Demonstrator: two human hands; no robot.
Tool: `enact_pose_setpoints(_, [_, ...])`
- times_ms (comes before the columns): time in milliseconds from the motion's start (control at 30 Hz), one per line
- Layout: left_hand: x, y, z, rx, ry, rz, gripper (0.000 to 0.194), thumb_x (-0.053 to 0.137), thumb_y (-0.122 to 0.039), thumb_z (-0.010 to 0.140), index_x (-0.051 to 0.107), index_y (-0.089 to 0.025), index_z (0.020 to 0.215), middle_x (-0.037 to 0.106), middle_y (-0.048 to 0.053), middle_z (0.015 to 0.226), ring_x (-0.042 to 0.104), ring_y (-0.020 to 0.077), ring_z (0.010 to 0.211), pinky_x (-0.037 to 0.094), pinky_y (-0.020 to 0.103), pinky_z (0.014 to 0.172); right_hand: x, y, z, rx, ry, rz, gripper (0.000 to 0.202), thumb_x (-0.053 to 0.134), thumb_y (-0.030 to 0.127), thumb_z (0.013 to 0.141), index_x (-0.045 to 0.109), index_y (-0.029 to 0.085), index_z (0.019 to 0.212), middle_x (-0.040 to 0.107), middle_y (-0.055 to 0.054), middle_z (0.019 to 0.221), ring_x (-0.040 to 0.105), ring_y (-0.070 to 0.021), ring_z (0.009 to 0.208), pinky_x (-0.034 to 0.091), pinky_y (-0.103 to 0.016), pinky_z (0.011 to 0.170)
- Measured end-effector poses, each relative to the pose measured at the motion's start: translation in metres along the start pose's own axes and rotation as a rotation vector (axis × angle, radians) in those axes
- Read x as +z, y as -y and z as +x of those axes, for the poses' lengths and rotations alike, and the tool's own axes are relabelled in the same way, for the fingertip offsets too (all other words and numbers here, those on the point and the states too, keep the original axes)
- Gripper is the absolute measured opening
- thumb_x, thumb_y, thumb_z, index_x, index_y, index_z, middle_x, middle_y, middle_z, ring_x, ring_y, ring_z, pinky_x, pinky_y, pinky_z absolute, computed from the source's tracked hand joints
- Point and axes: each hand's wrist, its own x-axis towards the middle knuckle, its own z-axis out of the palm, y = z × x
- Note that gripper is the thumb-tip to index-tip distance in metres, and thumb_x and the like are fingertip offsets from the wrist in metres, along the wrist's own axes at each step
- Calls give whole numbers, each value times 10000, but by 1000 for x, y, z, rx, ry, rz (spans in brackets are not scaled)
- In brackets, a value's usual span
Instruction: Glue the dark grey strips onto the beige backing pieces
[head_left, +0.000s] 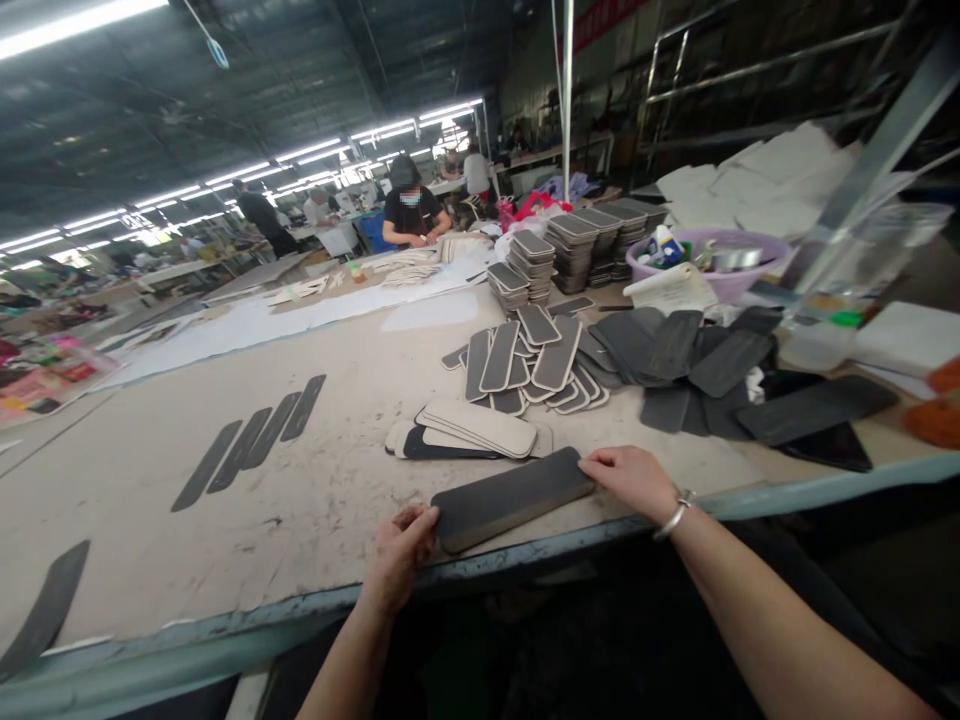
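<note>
A long dark grey panel point(514, 498) with rounded corners is stretched between my two hands at the table's front edge. My left hand point(401, 550) pinches its left end between thumb and fingers. At the opposite end, my right hand point(628, 478), with a bracelet on the wrist, grips the corner the same way. Just behind the panel lies a small fanned stack of beige rounded strips point(480, 425) with a black one among them. Beyond those sits a loose heap of grey pieces with pale borders point(556, 352).
Dark grey panels point(705, 350) overlap at the right, beside a purple basin point(757, 262) of supplies. Neat stacks of grey pieces point(574, 240) stand behind. Several narrow dark strips point(251, 440) lie on the left, one more point(49, 605) near the edge. A co-worker point(412, 205) sits across the table.
</note>
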Motion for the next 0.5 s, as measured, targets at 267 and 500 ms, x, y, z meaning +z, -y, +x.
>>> enact_pose_setpoints(267, [-2,11,13,94,-90,802,268,546,-403,705,581,-165,587,560,-2,535,527,146,551,336,232,529,14,-13,12,52,32,-182,354,449,476,755,676,238,626,663,-24,686,575,-175,667,338,-263,578])
enact_pose_setpoints(500, [3,6,12,51,-95,1010,256,531,-392,736,597,-186,599,582,6,536,550,160,564,304,243,517,15,-12,15,68,63,-238,374,437,501,750,677,240,630,663,-43,696,581,-200,681,357,-282,593])
